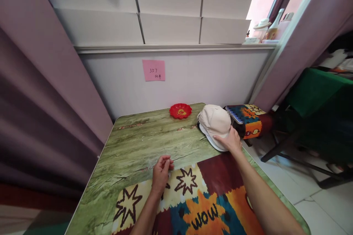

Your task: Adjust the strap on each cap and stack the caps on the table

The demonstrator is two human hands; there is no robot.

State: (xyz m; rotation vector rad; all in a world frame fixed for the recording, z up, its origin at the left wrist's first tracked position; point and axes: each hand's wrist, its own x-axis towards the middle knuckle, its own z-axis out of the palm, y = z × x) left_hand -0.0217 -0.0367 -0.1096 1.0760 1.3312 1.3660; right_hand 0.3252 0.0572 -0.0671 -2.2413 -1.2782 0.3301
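Observation:
At the table's right edge lies a cream cap [214, 119], its brim toward me, with a darker-edged brim showing just under it. My right hand [230, 140] grips the cap's right side near the brim, thumb on top and the other fingers partly hidden behind it. My left hand [163, 170] hovers or rests near the top edge of a colourful mat [220, 176], its fingers curled together; I cannot make out anything in them. A red scalloped plate [180, 111] sits at the back of the green wood-patterned table [132, 143], left of the cap.
A pink note [153, 70] is stuck on the wall behind the table. Beyond the right edge stands a stool with a patterned cover [252, 126] and a blurred device on it. Bottles [274, 27] stand on the window sill. A green-covered table [317, 88] is at the far right.

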